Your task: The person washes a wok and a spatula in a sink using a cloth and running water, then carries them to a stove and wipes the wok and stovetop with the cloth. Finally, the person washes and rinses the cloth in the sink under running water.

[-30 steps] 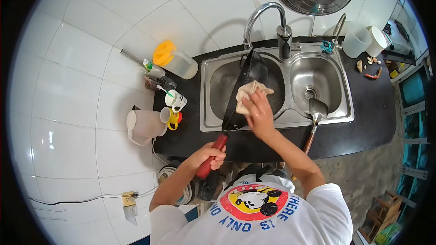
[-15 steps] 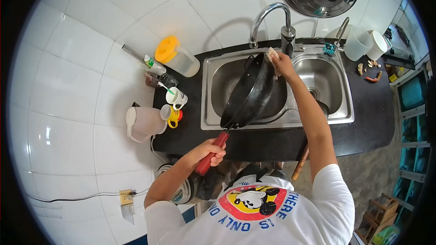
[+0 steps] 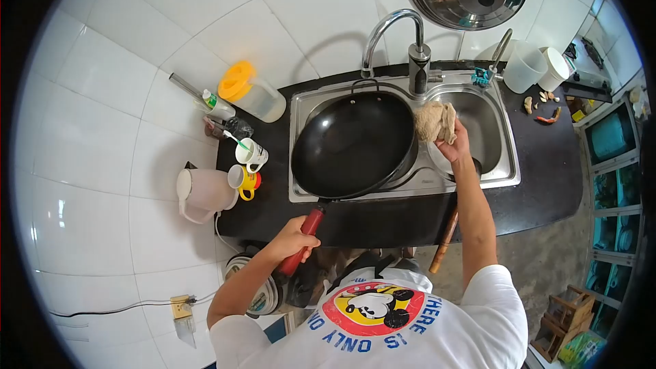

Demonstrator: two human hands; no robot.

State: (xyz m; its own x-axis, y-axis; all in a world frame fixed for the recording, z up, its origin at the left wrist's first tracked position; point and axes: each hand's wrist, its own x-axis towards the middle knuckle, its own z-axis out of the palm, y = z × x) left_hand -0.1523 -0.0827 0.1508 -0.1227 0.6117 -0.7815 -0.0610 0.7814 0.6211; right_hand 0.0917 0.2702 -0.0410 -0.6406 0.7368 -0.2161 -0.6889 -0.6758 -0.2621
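Our left hand is wrapped around the red, bar-shaped handle of a large, round, black metal wok, its fingers curled closed on the grip. We hold the wok above the left basin of a stainless-steel, double-basin sink, with its dark interior facing up toward the head camera and its small loop handle at the far rim, near the curved chrome faucet. Whether the wok bears on the sink cannot be told. Our right hand pinches a crumpled, beige fabric cloth just beside the wok's right rim; the cloth hides part of the fingers, and contact with the rim cannot be confirmed. Below our right forearm, a spatula with a brown wooden handle extends past the front edge of the black countertop.
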